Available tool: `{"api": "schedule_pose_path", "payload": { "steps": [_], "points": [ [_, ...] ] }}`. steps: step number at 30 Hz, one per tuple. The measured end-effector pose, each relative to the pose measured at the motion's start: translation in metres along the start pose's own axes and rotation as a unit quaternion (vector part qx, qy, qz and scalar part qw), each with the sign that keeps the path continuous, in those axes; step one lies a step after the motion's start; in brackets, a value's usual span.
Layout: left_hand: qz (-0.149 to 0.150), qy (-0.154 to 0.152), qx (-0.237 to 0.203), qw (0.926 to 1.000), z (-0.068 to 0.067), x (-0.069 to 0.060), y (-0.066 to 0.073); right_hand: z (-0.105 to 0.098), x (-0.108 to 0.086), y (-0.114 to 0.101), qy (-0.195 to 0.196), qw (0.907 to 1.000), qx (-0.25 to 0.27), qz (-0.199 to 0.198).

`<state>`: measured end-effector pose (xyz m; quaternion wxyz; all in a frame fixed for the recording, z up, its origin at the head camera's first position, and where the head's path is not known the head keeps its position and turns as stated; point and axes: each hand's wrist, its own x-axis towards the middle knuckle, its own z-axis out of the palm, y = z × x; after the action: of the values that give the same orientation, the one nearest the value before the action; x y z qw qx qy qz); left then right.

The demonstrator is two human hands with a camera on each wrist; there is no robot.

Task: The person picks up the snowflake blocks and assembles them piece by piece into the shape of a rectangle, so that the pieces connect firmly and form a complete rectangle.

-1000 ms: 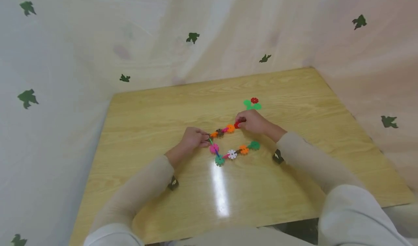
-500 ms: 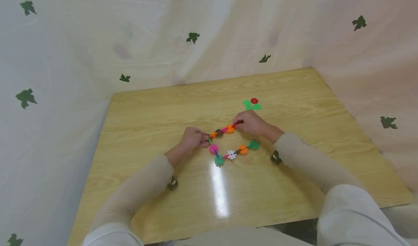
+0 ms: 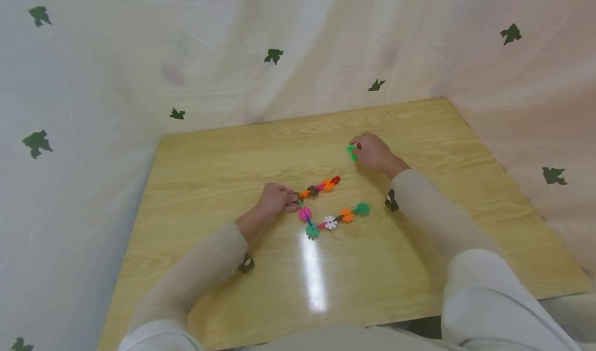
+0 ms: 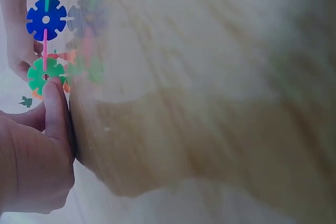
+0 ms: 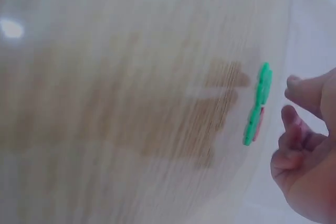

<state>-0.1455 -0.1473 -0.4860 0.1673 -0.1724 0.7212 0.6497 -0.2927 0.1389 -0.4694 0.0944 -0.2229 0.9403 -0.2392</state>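
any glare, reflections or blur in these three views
Head view: glare streak on the table, lower in frame than the disc chain; left wrist: blue disc mirrored in the table, which blurs toward the right; right wrist: pale, hazy image, bright spot near the left edge.

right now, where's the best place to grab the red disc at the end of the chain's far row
I'd pinch the red disc by its free right edge, coming from the right: its left side joins the orange disc, leaving less to grip there. The left hand holds the chain at its far corner, which may steady it.
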Motion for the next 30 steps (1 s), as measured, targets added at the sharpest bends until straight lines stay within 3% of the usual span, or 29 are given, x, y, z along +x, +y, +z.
{"api": "schedule_pose_path", "payload": {
  "steps": [7, 13, 19, 23, 27, 30],
  "points": [
    [-0.008, -0.017, -0.014, 0.9997, 0.004, -0.001, -0.005, -0.003, 0.010, 0.010, -0.020, 0.9968, -0.028, 0.072],
    [0.000, -0.013, -0.022, 0.9997, 0.005, -0.005, 0.000, -0.001, 0.014, 0.001, -0.026, 0.9975, -0.025, 0.061],
    [-0.006, -0.014, -0.019, 0.9997, 0.003, -0.007, 0.002, 0.005, -0.006, -0.014, -0.042, 0.9979, 0.047, 0.010],
    [0.001, -0.010, -0.014, 0.9999, 0.000, -0.007, 0.002, 0.012, -0.023, -0.020, -0.057, 0.9933, 0.101, 0.000],
    [0.009, -0.005, -0.008, 0.9999, -0.004, -0.006, 0.001, 0.017, -0.034, -0.019, -0.065, 0.9892, 0.131, 0.003],
    [0.010, -0.011, -0.009, 0.9998, -0.005, -0.005, -0.001, 0.021, -0.038, -0.016, -0.060, 0.9831, 0.170, 0.031]
  ]
}}
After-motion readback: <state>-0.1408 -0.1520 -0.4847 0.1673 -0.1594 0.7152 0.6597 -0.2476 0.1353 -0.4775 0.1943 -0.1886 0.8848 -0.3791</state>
